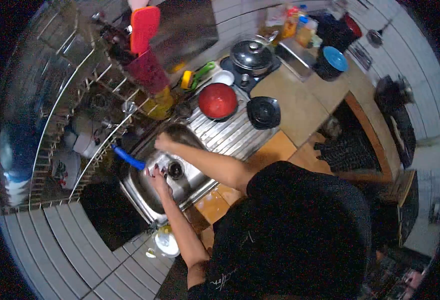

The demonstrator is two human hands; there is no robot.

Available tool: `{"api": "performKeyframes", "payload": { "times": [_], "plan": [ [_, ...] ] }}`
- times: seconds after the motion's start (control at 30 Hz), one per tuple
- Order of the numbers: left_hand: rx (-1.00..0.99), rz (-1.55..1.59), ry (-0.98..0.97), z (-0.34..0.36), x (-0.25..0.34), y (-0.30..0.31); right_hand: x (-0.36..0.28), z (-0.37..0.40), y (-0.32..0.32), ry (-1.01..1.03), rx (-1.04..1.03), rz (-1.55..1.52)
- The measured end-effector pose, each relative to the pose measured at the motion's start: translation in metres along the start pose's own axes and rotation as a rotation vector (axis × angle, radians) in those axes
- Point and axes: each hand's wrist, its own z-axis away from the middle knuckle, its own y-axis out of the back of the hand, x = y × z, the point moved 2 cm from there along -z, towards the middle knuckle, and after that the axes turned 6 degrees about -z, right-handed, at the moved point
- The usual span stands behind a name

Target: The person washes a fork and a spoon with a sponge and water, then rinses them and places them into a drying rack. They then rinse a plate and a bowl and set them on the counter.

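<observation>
My left hand (pixel 158 181) is over the steel sink basin (pixel 185 192), right beside the end of a blue hose-like spout (pixel 129 157). Its fingers are apart, and I see nothing held in them. Further along the basin, by its back rim, my right hand (pixel 165 143) has its fingers curled in. Whatever they hold, if anything, is hidden. Between and below the hands shows the dark drain (pixel 175 170).
A red bowl (pixel 218 101) and a black dish (pixel 263 112) sit on the ribbed drainboard (pixel 222 140). Behind stands a lidded pot (pixel 251 54). A wire dish rack (pixel 82 175) runs along the left, near a purple utensil holder (pixel 147 72). A blue bowl (pixel 335 59) is at the right.
</observation>
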Motion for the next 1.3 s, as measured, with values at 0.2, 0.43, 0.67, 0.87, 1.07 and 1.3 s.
{"api": "performKeyframes", "payload": {
  "times": [0.2, 0.43, 0.67, 0.87, 1.07, 1.3],
  "plan": [
    [-0.131, 0.012, 0.016, 0.013, -0.004, 0.011, 0.022, 0.080, 0.032, 0.070, -0.052, -0.114],
    [-0.175, 0.129, 0.022, 0.011, -0.013, 0.023, 0.024, 0.134, 0.063, -0.191, -0.359, -0.233],
    [-0.300, 0.074, -0.058, -0.036, -0.023, 0.016, 0.057, 0.186, 0.115, -0.151, -0.375, -0.389],
    [-0.264, 0.099, -0.119, -0.034, 0.008, -0.009, 0.046, 0.170, 0.134, -0.107, -0.271, -0.318],
    [-0.286, 0.101, 0.021, -0.044, -0.001, -0.011, -0.004, 0.115, 0.116, -0.099, -0.204, -0.282],
    [-0.199, 0.098, 0.077, -0.034, 0.003, 0.000, -0.036, 0.019, 0.049, -0.201, -0.258, -0.324]
  ]
}}
